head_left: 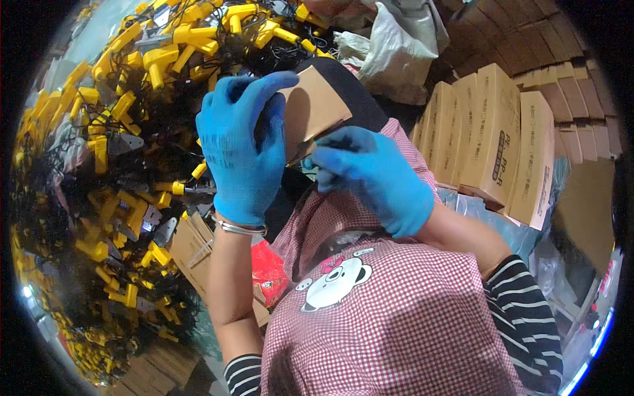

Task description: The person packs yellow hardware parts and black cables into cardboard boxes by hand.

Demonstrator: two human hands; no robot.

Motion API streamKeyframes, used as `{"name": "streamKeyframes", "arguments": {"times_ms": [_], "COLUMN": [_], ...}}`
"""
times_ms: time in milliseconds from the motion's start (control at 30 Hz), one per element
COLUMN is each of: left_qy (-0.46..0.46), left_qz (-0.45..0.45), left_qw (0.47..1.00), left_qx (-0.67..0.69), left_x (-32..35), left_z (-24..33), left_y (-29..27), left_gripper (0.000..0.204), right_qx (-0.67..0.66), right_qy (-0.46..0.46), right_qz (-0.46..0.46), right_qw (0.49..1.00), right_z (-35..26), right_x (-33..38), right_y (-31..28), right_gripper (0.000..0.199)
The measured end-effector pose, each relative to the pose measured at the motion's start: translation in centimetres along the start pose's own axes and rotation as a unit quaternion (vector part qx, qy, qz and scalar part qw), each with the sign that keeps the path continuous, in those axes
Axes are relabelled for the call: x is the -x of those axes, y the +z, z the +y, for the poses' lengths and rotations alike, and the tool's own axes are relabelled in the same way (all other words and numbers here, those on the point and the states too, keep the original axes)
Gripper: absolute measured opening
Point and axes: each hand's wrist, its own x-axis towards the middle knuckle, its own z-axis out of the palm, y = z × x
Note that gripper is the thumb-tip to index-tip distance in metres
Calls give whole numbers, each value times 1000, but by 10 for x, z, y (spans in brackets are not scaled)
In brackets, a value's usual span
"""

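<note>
A small brown cardboard box [318, 105] is held up over my lap, tilted. My left hand [241, 148], in a blue glove, grips it along its left side with the fingers wrapped round the edge. At the box's near end is my right hand [376, 175], also in a blue glove. Its thumb and fingertips pinch together at the edge there. Whether they hold a flap or something small at the opening is hidden by the fingers.
A large heap of yellow pistol-shaped tools [158, 66] with black cords fills the left side. To the right stand upright cardboard boxes [492, 132] in a row. A white woven sack [399, 49] lies at the far side. Beside my left forearm is a red packet [267, 270].
</note>
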Motion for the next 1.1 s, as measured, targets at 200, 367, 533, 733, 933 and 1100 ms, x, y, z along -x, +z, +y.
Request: {"name": "streamKeyframes", "arguments": {"times_ms": [200,367,533,733,933,1100], "left_qy": [77,118,140,75,-37,252], "left_qz": [-92,-197,-125,-86,-59,-88], "left_qw": [992,965,961,989,995,962], "left_qx": [-25,-123,-201,-91,76,-57], "left_x": [-8,5,20,15,22,21], "left_z": [1,7,-19,-6,-14,72], "left_y": [-18,-36,-25,-29,-25,-31], "left_gripper": [34,55,56,61,68,60], "right_qx": [18,463,352,440,387,94], "right_qy": [-46,-227,-392,-447,-253,78], "right_qz": [-33,16,83,72,55,-139], "right_qw": [998,857,846,776,885,983], "right_z": [-7,-38,-45,-53,-44,-66], "right_x": [-11,5,5,-4,-34,-18], "right_y": [-2,-11,-30,-39,-76,-56], "right_gripper": [18,25,19,19,38,72]}}
